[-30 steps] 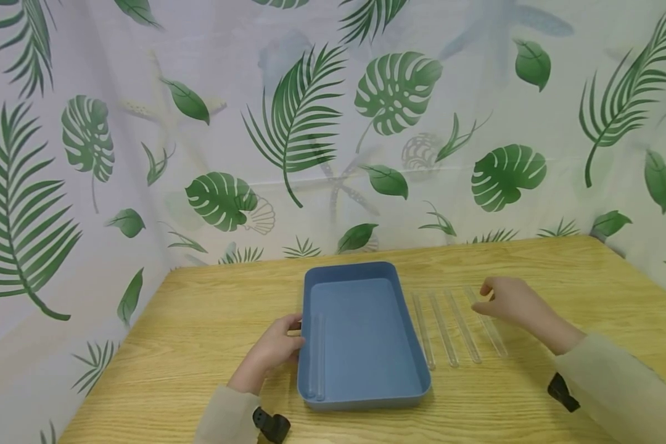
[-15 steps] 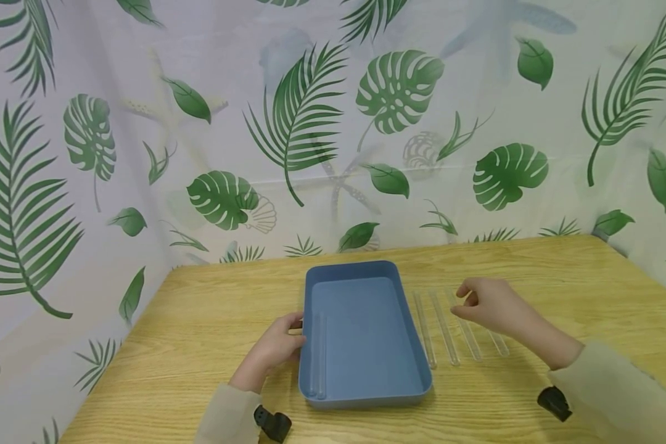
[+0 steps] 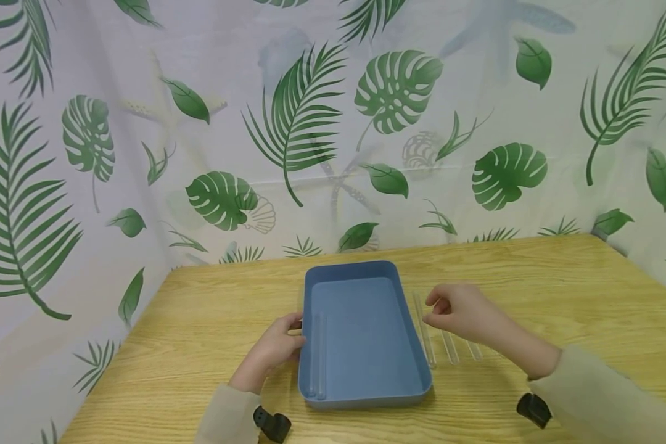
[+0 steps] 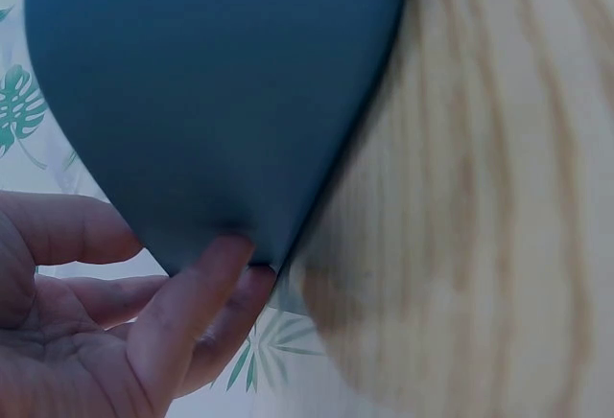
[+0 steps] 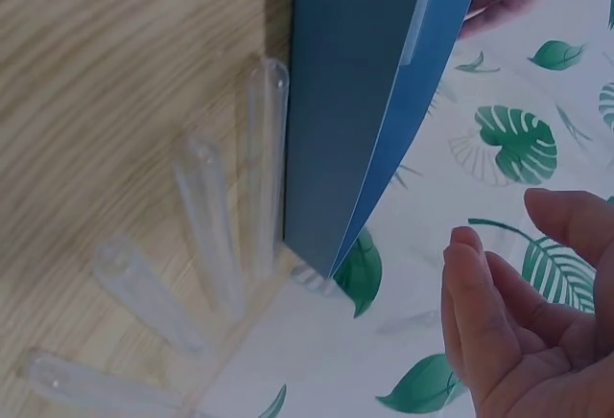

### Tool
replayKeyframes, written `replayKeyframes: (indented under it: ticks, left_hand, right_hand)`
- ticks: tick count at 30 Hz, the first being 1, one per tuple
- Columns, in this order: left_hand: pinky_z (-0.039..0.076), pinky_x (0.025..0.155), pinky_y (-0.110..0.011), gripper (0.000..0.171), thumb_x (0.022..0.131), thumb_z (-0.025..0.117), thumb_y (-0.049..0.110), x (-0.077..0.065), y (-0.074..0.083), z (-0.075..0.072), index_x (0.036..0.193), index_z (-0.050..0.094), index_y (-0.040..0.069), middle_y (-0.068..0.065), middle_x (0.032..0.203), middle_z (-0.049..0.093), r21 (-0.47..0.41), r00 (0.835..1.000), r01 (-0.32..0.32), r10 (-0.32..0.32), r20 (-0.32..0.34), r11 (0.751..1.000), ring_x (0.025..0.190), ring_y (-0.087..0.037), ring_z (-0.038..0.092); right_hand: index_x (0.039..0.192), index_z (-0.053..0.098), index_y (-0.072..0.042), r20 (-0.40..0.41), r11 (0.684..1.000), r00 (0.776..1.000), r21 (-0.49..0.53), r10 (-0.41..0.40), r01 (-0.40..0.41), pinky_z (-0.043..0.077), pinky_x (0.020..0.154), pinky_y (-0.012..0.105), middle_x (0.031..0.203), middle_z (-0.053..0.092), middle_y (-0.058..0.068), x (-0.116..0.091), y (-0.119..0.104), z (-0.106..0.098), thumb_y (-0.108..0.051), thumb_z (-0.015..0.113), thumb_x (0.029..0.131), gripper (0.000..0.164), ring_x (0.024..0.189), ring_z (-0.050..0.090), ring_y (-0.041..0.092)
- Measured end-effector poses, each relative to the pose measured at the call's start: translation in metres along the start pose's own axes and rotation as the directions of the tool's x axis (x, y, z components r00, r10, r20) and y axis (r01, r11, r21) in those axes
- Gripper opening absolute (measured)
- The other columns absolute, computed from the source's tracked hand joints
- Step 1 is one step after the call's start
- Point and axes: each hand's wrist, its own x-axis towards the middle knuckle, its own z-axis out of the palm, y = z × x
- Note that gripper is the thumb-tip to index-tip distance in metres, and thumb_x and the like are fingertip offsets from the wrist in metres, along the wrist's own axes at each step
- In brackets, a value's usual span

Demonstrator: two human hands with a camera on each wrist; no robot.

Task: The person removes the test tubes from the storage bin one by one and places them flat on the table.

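Observation:
A shallow blue tray (image 3: 361,333) sits on the wooden table, with two clear test tubes (image 3: 317,357) side by side along its inner left wall. My left hand (image 3: 272,348) rests against the tray's outer left side; in the left wrist view its fingers (image 4: 187,317) touch the wall. Right of the tray, several more clear tubes (image 5: 269,150) lie in a row, rounded ends toward me. Above this row is my right hand (image 3: 460,314), thumb and fingers bent and apart, with nothing seen between them. It covers the upper parts of some tubes.
The wooden table (image 3: 227,296) reaches back to a white leaf-printed curtain (image 3: 333,154). The tube nearest the tray lies close along its right wall (image 5: 336,102). Dark wrist straps (image 3: 272,424) show at both sleeves.
My right hand has moved left across the row of tubes, from the rightmost one toward the tray. My left hand and the tray have stayed in place.

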Motion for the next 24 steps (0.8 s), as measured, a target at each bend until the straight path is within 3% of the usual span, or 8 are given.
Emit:
replayKeyframes:
  ticks: [7,24]
  left_hand:
    - [0.051,0.069,-0.037,0.049,0.083,0.043,-0.005,0.0,-0.001,-0.001,0.13,0.031,-0.012,-0.031,0.121,0.039,0.03,1.0,-0.022,0.022,0.006,0.999,0.093,-0.03,0.055]
    - [0.05,0.069,-0.04,0.049,0.084,0.041,-0.008,0.0,0.0,0.0,0.131,0.027,-0.012,-0.031,0.123,0.037,0.0,1.0,-0.011,0.011,0.005,1.0,0.099,-0.035,0.052]
  right_hand:
    - [0.089,0.059,0.003,0.007,0.998,0.998,0.031,-0.062,0.062,0.046,0.059,0.026,0.073,0.058,-0.001,0.005,-0.011,0.014,-0.009,0.065,0.077,0.018,0.066,0.054,0.011]
    - [0.086,0.059,0.003,0.107,0.993,0.99,0.076,-0.093,0.085,0.045,0.054,0.021,0.071,0.056,-0.002,0.007,-0.017,0.039,-0.008,0.066,0.076,0.017,0.064,0.052,0.009]
